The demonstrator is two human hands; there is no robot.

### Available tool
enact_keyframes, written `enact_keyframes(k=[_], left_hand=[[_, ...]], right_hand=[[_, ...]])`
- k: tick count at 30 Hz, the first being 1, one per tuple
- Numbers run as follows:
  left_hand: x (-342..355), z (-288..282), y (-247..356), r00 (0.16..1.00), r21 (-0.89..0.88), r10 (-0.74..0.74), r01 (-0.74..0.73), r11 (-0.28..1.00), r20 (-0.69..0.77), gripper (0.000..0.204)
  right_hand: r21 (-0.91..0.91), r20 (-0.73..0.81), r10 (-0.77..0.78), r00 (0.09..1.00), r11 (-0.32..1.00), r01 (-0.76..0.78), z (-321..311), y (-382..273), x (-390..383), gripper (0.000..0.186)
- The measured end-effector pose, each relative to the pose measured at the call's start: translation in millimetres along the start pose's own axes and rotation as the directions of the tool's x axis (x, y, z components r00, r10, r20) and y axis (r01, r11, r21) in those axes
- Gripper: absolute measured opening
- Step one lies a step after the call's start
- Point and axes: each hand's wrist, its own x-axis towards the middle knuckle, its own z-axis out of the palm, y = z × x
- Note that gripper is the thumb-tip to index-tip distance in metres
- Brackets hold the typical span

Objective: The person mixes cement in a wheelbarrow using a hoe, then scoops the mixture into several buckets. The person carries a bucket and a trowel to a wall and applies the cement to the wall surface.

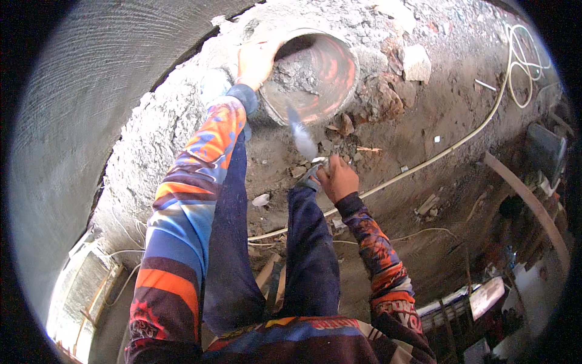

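left hand [254,60] gripping bucket [312,76] rim | right hand [338,179] clenching trowel [301,138], blade just below the rim | mortar [294,76] probably partly remaining inside

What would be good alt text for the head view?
A person's left hand grips the rim of a bucket holding grey mortar, while the right hand holds a trowel just below it, above rubble-strewn ground crossed by a white cable.

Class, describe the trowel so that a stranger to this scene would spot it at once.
Start at the round pan holding grey mortar, against the rough plastered wall. Just below its rim, the right hand holds the trowel. Its flat, pointed, pale metal blade stands out from the surrounding rubble.
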Motion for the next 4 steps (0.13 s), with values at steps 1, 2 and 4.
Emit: enact_keyframes(k=[1, 2, 4], left_hand=[[-1, -2, 1, 0.989, -0.076, -0.137, 0.141, 0.987, 0.047, 0.024], [-2, -4, 2, 0.994, -0.073, -0.105, 0.106, 0.992, 0.018, 0.027], [0, -3, 6, 0.990, -0.027, -0.134, 0.135, 0.990, 0.034, 0.030]], right_hand=[[-0.030, 0.058, 0.026, 0.998, 0.999, -0.024, 8, 3, -1, 0.036], [-0.061, 0.116, 0.053, 0.992, 0.997, -0.046, 17, 5, 0, 0.036], [-0.240, 0.255, 0.135, 0.958, 0.968, -0.072, 40, 32, 12, 0.044]])
